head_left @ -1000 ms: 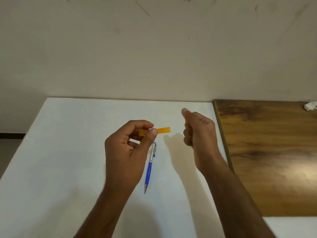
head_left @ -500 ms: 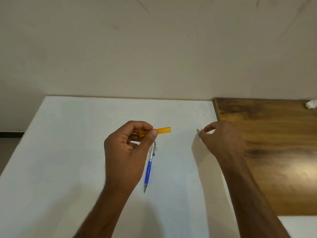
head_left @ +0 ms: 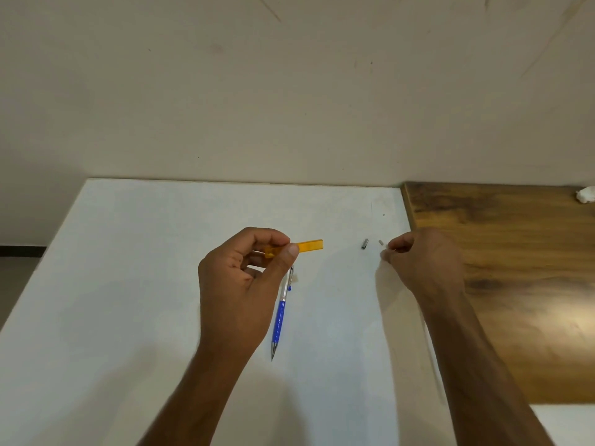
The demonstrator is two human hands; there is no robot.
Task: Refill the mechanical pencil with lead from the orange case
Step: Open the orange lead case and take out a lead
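Note:
My left hand [head_left: 240,284] is shut on the orange lead case [head_left: 309,245], holding it level above the white table [head_left: 128,284] with its free end pointing right. The blue and clear mechanical pencil [head_left: 280,312] lies on the table just right of that hand, tip toward me, its top end hidden behind my thumb. My right hand [head_left: 425,262] rests low near the table's right edge, fingertips pinched together with nothing visible in them. Just left of those fingertips lie a small dark metal cap [head_left: 364,244] and a tiny white eraser piece [head_left: 381,242].
A brown wooden surface [head_left: 515,268] adjoins the white table on the right, with a small white crumpled object [head_left: 586,194] at its far corner. A plain beige wall [head_left: 289,91] runs behind both surfaces.
My right hand has moved right and down to the table near its right edge. The dark cap and the white piece now lie on the table beside it. My left hand has stayed still.

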